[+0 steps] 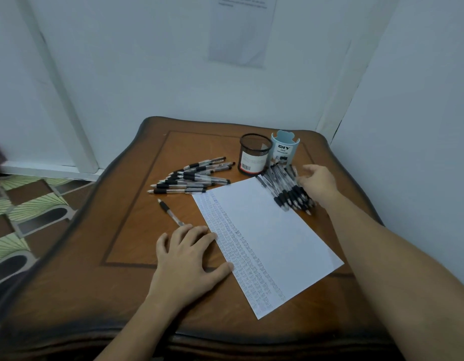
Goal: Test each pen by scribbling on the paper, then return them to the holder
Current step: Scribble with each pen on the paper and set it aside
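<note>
A white sheet of paper [272, 238] lies slanted on the wooden table [137, 256], with rows of blue scribbles along its left edge. My left hand [189, 256] rests flat on the table, fingertips touching the paper's left edge. A single black-grip pen [171, 212] lies just beyond those fingers. A pile of pens [194, 178] lies to the paper's upper left. A second pile of pens [288, 188] lies at the paper's upper right, and my right hand [318, 182] reaches over it with relaxed fingers touching the pens. A black mesh holder [254, 155] stands behind.
A light blue desk organizer cup [284, 149] stands right of the mesh holder. White walls close in behind and to the right of the table. Patterned floor tiles [30, 204] show at the left. A paper sheet [241, 29] hangs on the back wall.
</note>
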